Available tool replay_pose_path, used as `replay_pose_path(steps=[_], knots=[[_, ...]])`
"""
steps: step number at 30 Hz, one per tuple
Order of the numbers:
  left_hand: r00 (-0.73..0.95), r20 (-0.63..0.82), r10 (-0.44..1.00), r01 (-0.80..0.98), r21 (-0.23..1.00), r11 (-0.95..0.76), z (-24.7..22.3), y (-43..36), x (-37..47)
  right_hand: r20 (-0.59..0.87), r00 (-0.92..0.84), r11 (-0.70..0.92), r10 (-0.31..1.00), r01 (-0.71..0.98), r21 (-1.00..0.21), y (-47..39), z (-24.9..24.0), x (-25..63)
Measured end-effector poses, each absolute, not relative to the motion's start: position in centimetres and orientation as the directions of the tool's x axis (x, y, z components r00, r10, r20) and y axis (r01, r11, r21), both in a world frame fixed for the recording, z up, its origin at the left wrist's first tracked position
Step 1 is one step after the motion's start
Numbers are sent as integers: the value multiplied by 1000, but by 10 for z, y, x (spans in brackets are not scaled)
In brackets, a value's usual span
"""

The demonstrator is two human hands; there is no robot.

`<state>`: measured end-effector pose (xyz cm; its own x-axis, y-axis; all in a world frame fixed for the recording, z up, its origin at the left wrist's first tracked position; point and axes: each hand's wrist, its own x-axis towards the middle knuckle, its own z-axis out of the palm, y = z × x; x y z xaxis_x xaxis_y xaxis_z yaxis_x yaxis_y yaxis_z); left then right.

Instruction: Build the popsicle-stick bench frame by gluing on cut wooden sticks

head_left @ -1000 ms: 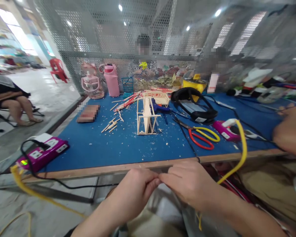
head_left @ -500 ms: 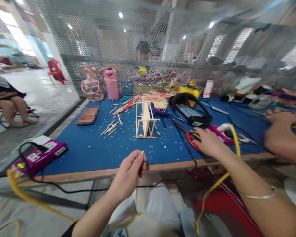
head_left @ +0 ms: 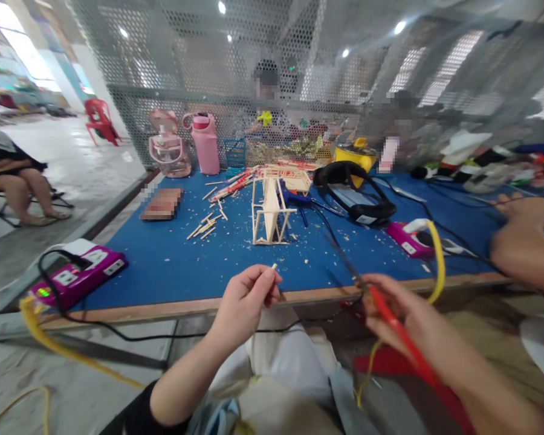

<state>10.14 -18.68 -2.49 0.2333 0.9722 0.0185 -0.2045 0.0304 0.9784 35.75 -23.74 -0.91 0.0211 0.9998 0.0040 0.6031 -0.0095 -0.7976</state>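
Near the table's front edge, my left hand [head_left: 249,294] is closed in a pinch on a small wooden stick [head_left: 274,267], whose pale tip pokes out above the fingers. My right hand [head_left: 392,308], blurred, is wrapped round red-handled pliers [head_left: 385,308] at the front edge, their dark tip pointing up and left. Beyond my left hand, a pale wooden stick frame [head_left: 271,211] stands on the blue table [head_left: 199,272]. Loose stick pieces [head_left: 205,226] lie to its left, and a blue glue gun [head_left: 294,196] rests close on its right.
Purple power strips sit at the left [head_left: 79,275] and right [head_left: 410,240]. A black headset [head_left: 358,208], a yellow container [head_left: 365,160], pink bottles [head_left: 205,145] and a phone [head_left: 162,204] stand or lie farther back. Another person's arm [head_left: 526,235] rests at right; cables cross the front.
My right hand has picked the red-handled pliers up off the table and drawn them back toward me. My left hand still pinches the stick, slightly farther right. The view has shifted a little.
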Motion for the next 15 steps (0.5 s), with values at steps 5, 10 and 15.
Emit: replay_pose_path(steps=[5,10,15], knots=[[245,136,960,-116,987,-110,-15,-192,106,-66,-283,68,957,439,-896,-252,-4,291],[253,202,946,9,977,-211,-12,-197,102,23,-320,166,947,426,-889,-244,-1,278],[309,208,928,-29,977,-209,-12,-200,100,15,-306,175,952,503,-846,-244,0,281]])
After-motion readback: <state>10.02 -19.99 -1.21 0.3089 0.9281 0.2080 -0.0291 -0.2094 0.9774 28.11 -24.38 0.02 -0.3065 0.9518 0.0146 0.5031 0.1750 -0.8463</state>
